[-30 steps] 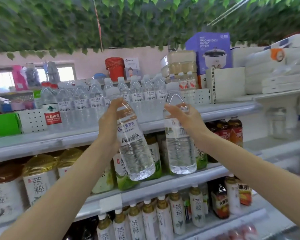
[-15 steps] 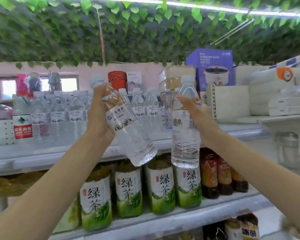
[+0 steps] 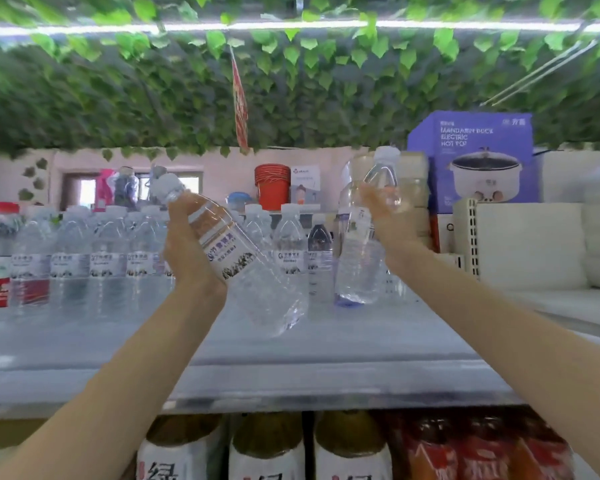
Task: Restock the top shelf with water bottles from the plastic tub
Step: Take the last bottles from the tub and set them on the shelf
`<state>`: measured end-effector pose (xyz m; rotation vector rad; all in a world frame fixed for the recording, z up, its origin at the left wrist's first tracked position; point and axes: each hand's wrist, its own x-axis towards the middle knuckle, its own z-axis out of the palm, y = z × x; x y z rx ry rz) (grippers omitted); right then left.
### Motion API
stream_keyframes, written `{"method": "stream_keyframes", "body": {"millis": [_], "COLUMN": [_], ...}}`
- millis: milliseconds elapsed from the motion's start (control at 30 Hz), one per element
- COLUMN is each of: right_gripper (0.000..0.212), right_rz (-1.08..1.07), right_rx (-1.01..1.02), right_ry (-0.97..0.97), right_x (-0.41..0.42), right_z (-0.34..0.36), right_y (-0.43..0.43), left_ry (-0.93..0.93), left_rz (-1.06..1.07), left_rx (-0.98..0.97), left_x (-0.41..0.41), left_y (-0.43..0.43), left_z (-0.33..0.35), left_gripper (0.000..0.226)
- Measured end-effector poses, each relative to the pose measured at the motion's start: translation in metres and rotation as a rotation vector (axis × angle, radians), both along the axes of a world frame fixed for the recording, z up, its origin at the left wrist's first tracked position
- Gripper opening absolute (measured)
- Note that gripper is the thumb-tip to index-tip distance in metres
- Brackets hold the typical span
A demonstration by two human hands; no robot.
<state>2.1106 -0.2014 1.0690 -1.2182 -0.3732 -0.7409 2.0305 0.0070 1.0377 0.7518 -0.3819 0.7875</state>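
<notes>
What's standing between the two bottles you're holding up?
In the head view, a clear labelled bottle and a darker bottle stand on the shelf between them.

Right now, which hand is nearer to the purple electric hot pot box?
Right. The right hand, holding a water bottle, is just left of the electric hot pot box; the left hand, gripping a tilted water bottle, is much farther left.

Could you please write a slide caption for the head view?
Left hand holds a tilted bottle, right hand an upright bottle, at the top shelf.
</notes>
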Motion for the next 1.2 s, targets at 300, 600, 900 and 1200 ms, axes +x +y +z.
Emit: {"method": "stream_keyframes", "body": {"millis": [300, 600, 900, 1200], "right_gripper": [0.105, 0.11, 0.125, 0.117], "right_rz": [-0.043, 0.047, 0.046, -0.008], "right_rx": [-0.169, -0.663, -0.941, -0.975], "right_ry": [0.122, 0.387, 0.634, 0.522], "right_x": [0.109, 0.126, 0.114, 0.114], "right_z": [-0.02, -0.048, -0.052, -0.057], "right_y": [0.046, 0.034, 0.015, 0.027], "left_ry": [0.07, 0.073, 0.056, 0.069], "left_rz": [0.068, -0.021, -0.153, -0.133], "left_rx": [-0.046, -0.065, -0.102, -0.081], "left_x": [0.046, 0.06, 0.066, 0.07], "left_y": [-0.011, -0.006, -0.003, 0.001], "left_z": [-0.007, -0.017, -0.02, -0.021], "left_gripper": [0.014, 0.018, 0.018, 0.018]}}
